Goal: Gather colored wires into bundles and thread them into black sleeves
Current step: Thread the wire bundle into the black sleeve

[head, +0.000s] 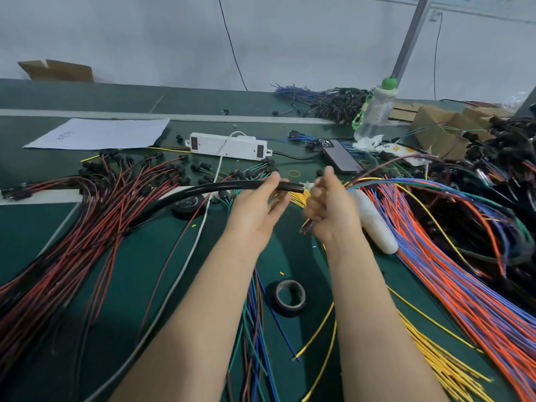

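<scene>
Your left hand (255, 207) pinches the black sleeve (203, 190) just short of its open end, thumb on top and fingers underneath. The sleeve arcs away to the left and comes down onto the green tabletop (139, 271) among the red and black leads (95, 227). Its open end points right, toward your right hand (330, 210), with a small gap between the two.

Your right hand is curled round a bundle of coloured wires (406, 184). The short wire tips stick out below your fist, and the rest sweeps up and off to the right over the orange and blue wires (464, 285).

A roll of black tape (290, 297) lies flat between your forearms. Loose yellow wires (435, 358) are spread near your right elbow, and a white foam roll (374, 224) lies just beside your right wrist. Beyond your hands lies a phone (342, 159).
</scene>
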Tool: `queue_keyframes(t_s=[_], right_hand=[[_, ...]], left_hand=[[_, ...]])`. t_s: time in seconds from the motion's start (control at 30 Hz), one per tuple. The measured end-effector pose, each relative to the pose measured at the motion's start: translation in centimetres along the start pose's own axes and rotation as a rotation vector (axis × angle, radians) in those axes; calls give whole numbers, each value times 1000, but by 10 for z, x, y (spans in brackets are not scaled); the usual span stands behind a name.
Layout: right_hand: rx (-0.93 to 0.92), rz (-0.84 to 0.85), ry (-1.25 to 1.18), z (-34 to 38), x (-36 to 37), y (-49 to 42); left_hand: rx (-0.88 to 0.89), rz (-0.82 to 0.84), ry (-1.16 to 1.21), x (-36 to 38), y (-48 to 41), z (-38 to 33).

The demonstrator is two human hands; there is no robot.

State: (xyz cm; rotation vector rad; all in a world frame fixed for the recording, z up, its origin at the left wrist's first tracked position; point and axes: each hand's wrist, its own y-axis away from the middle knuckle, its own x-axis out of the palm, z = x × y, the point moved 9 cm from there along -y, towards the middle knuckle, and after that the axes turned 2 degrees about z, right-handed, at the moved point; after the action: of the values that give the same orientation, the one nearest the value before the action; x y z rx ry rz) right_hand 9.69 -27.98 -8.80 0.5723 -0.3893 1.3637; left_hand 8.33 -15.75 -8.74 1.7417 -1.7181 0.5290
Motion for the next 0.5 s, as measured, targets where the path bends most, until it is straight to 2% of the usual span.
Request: queue_keyframes(t_s=[0.1,0.17,0.27,0.33,0.43,0.5], right_hand=[[-58,45,-342,19,-3,-1],[-105,93,-465,30,-2,1],[-136,119,-518,36,-1,4],[-137,132,-536,36,1,6],[-123,146,-576,34,4,6],[-126,134,-584,33,4,7]], left_hand=[[21,32,-30,0,-1,-2],[36,38,-110,1,-1,-2],[60,54,-200,6,2,-2],[70,90,-346,11,4,0],[48,224,-607,21,8,8],[34,318,-641,27,12,14]])
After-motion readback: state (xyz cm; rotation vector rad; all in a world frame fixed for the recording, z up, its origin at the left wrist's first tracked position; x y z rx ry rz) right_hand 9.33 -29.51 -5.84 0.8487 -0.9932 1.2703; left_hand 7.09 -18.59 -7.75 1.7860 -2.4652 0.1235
